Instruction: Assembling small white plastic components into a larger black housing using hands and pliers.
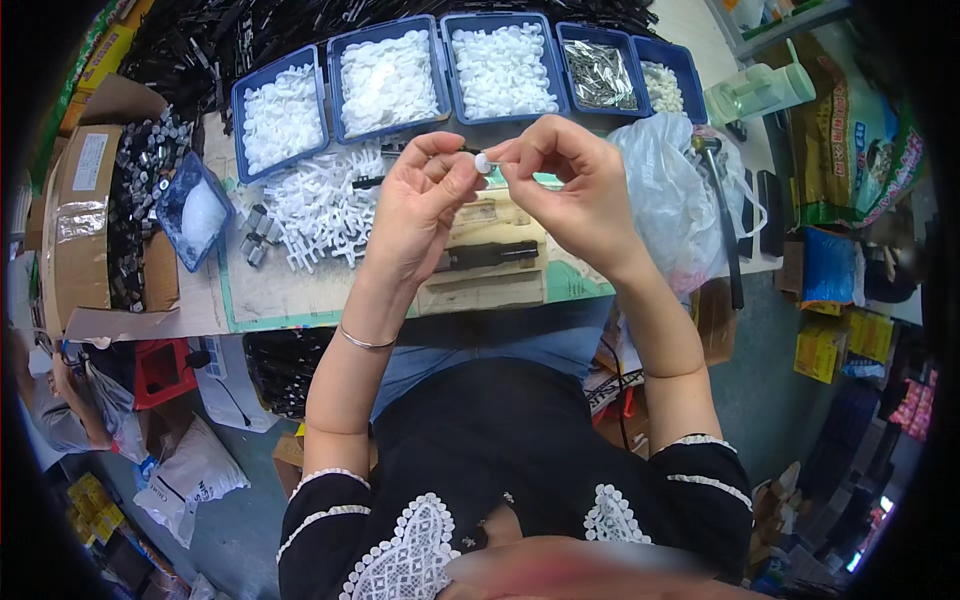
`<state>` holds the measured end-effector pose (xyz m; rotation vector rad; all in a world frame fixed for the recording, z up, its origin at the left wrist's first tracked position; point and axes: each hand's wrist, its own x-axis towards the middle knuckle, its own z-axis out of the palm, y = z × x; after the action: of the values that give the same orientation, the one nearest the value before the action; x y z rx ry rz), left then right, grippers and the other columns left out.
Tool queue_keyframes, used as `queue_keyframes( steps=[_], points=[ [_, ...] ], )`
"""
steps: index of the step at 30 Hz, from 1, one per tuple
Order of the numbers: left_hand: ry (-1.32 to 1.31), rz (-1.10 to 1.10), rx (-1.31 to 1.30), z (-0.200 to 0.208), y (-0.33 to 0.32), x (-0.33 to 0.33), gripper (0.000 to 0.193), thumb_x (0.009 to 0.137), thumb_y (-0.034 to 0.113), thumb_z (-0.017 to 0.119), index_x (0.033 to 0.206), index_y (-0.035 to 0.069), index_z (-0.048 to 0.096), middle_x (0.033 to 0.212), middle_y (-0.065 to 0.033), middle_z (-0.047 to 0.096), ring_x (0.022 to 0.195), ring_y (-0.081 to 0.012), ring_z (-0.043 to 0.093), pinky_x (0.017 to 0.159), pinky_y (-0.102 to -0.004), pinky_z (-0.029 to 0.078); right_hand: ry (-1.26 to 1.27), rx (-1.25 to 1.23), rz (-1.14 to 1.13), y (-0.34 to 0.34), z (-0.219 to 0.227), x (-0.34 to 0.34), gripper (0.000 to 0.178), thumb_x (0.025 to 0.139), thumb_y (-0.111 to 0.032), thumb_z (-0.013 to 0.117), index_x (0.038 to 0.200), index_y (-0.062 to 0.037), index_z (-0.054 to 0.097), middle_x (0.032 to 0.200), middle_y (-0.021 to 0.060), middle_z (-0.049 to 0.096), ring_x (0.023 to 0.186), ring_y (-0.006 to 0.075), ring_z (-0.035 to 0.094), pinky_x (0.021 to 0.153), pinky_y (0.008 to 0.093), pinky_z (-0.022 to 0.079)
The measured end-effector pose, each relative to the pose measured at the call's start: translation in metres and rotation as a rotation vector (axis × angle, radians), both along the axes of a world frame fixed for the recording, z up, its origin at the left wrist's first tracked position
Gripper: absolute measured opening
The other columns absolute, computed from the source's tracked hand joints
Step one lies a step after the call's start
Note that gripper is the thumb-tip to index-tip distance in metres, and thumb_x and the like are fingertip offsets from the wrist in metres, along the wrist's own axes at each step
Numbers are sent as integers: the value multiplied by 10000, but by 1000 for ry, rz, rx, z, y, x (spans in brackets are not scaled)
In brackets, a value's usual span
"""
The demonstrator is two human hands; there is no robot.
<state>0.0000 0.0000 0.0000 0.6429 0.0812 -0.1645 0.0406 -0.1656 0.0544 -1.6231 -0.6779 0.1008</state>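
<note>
My left hand [425, 205] is closed in a pinch on a small white round plastic part [483, 162], raised over the table. Beside it, my right hand [565, 180] has thumb and forefinger pinched together close to the white part. Something thin and small seems to be between those fingertips, too fine to name. A dark narrow piece [368, 182] shows at the edge of my left hand; whether I hold it cannot be told. Below my hands lies a wooden block [490, 222] with a black bar-shaped part [487, 256] on it.
Blue bins of white plastic parts [390, 80] and metal pins [600, 75] line the back. White branched pieces [315, 215] are heaped at left, near a carton of dark parts [80, 230]. A plastic bag [665, 195] and a hammer [722, 215] lie at right.
</note>
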Motion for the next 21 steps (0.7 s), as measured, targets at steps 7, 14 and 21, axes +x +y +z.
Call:
queue_keyframes(
  steps=[7, 14, 21],
  points=[
    [-117, 295, 705, 3, -7, -38, 307, 788, -3, 685, 1037, 16, 506, 810, -35, 628, 741, -78, 581, 667, -225, 462, 109, -204, 42, -4, -9, -21, 68, 796, 24, 634, 788, 15, 566, 802, 76, 638, 854, 132, 633, 780, 255, 508],
    [-1063, 606, 1702, -13, 6, -78, 198, 739, 30, 672, 908, 65, 575, 889, -74, 668, 726, -165, 621, 587, -262, 433, 444, -204, 106, -15, -25, -58, 96, 794, -44, 653, 868, 14, 638, 892, 91, 658, 852, 174, 640, 770, 286, 501],
    [-1234, 476, 1827, -25, 6, -91, 144, 741, 74, 659, 857, 39, 581, 911, -124, 661, 767, -193, 628, 648, -273, 481, -455, -545, 29, -7, -48, -61, 139, 689, -45, 682, 804, -54, 606, 997, 90, 554, 958, 281, 489, 821, 368, 397]
  ],
)
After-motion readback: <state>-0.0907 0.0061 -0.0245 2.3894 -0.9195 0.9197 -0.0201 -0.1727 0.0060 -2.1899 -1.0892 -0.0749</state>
